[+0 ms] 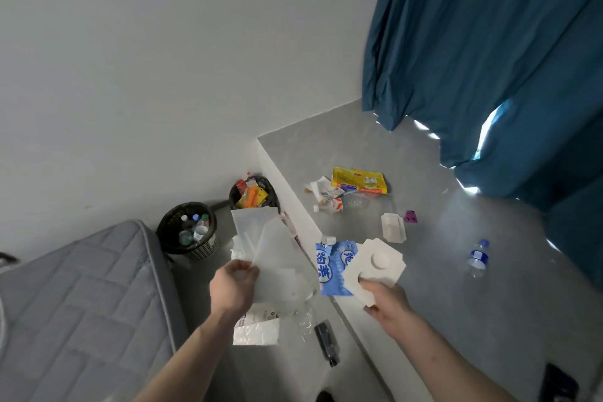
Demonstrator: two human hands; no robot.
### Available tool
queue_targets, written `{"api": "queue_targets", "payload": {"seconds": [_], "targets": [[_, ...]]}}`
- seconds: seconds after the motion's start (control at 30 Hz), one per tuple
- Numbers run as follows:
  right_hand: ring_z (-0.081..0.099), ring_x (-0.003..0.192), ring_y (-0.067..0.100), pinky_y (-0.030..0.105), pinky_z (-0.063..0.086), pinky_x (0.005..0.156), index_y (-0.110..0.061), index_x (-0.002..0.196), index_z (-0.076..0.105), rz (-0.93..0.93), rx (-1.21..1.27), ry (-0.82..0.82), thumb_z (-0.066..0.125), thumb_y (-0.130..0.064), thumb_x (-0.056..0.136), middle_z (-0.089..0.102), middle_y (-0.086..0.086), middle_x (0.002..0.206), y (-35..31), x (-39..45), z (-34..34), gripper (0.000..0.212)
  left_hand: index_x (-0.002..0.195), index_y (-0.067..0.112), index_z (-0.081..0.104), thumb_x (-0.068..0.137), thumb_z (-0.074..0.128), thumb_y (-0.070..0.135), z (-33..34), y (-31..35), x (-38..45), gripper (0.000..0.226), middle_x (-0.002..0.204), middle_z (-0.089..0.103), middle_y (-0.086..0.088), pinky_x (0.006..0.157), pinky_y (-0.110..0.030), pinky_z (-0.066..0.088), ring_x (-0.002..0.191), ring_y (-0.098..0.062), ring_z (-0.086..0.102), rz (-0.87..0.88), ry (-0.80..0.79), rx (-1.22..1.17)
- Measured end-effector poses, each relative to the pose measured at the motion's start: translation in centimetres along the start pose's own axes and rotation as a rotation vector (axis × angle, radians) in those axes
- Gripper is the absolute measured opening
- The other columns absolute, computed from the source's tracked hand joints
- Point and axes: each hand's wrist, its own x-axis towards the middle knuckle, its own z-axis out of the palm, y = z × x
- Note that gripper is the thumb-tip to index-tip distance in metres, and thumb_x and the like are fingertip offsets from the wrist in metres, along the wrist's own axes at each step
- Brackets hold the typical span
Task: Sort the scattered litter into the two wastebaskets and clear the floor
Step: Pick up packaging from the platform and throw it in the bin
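Both hands hold litter: the left hand [233,284] pinches translucent white plastic bags [267,245] that fan up toward the wastebaskets, while the right hand [385,300] grips a white moulded paper tray [375,266] with a blue printed wrapper [329,268] behind it, partly hidden. Beyond, a black mesh wastebasket [187,232] holds bottles and a second wastebasket [253,194], half hidden by the raised floor ledge [293,173], holds wrappers. A clear water bottle [477,258] lies on the raised floor, cap pointing away.

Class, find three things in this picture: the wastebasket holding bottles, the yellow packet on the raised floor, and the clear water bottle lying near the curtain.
wastebasket holding bottles [173,240]: head view, on its dark front rim.
yellow packet [357,178]: head view, on the middle of its face.
clear water bottle [478,258]: head view, on its blue label.
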Motion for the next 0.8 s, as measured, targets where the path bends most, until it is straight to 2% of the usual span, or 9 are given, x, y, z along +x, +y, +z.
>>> {"api": "queue_targets", "payload": {"seconds": [0.13,0.27,0.43,0.57,0.67,0.8], "targets": [[0.069,0.082,0.02,0.031,0.051,0.064,-0.013,0.105,0.069,0.004,-0.004,-0.007,0.076,-0.001,0.08,0.075,0.004,0.092,-1.3,1.1,1.6,0.028,0.082,0.026,0.072,0.087,0.076,0.027,-0.5,0.2,1.5,0.006,0.082,0.073,0.005,0.065,-0.036,0.061,0.074,-0.019,0.071,-0.032,0.027,-0.023],[0.069,0.08,0.02,0.031,0.052,0.065,-0.013,0.101,0.069,-0.002,-0.008,-0.027,0.077,-0.001,0.081,0.075,0.004,0.09,-2.3,2.4,3.4,0.024,0.084,0.026,0.073,0.086,0.076,0.029,-0.8,0.3,3.6,0.005,0.083,0.073,0.004,0.068,-0.037,0.061,0.075,-0.018,0.071,-0.043,0.052,-0.002],[0.069,0.079,0.02,0.031,0.052,0.066,-0.012,0.106,0.069,0.01,-0.021,-0.034,0.075,-0.001,0.081,0.075,0.004,0.091,-3.2,3.2,6.5,0.028,0.085,0.025,0.073,0.087,0.075,0.03,-1.6,0.3,5.8,0.006,0.083,0.074,0.004,0.059,-0.032,0.059,0.072,-0.018,0.072,-0.073,0.038,-0.039],[0.068,0.075,0.018,0.029,0.052,0.062,-0.011,0.104,0.07,0.018,0.001,-0.026,0.071,0.002,0.084,0.075,0.004,0.088,-4.1,3.4,10.1,0.024,0.087,0.025,0.073,0.087,0.074,0.031,-3.4,-0.3,9.2,0.007,0.083,0.074,0.005,0.064,-0.034,0.061,0.072,-0.017,0.072,-0.079,0.009,-0.045],[0.069,0.074,0.016,0.028,0.052,0.06,-0.011,0.104,0.07,0.016,0.031,-0.001,0.071,0.003,0.085,0.075,0.003,0.089,-4.5,3.9,13.6,0.024,0.089,0.024,0.073,0.088,0.074,0.031,-5.5,-0.9,12.9,0.007,0.084,0.074,0.005,0.062,-0.03,0.057,0.073,-0.015,0.072,-0.097,-0.023,-0.043],[0.068,0.083,0.02,0.032,0.052,0.063,-0.014,0.107,0.068,0.004,0.081,0.053,0.071,0.003,0.085,0.073,0.006,0.101,-4.4,4.2,18.6,0.027,0.092,0.023,0.073,0.088,0.075,0.03,-8.8,-1.9,18.5,0.008,0.084,0.072,0.007,0.064,-0.028,0.054,0.075,-0.013,0.069,-0.112,-0.063,-0.013]]}}
